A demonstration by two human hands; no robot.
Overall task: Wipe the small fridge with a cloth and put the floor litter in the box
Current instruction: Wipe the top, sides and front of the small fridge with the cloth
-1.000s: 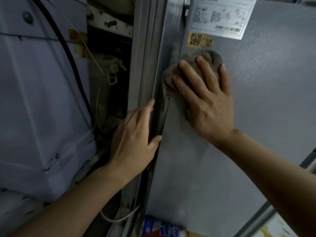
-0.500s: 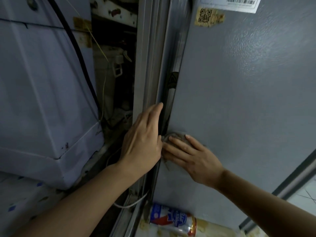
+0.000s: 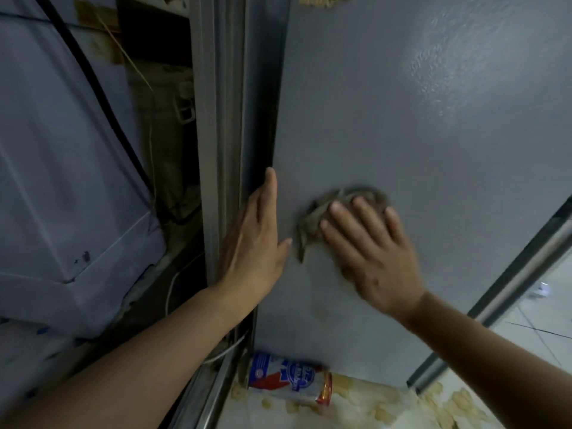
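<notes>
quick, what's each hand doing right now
Left hand: open, fingers straight, flat against the fridge's left edge, holding nothing.
Right hand: open, straight fingers pressing the cloth flat against the fridge side.

Left hand (image 3: 253,243): fingers straight and together, pointing up, thumb splayed toward the right hand; forearm bare, reaching in from lower left. Right hand (image 3: 371,252): palm flat, fingers spread and extended, just beside the left thumb; forearm bare, entering from lower right.
</notes>
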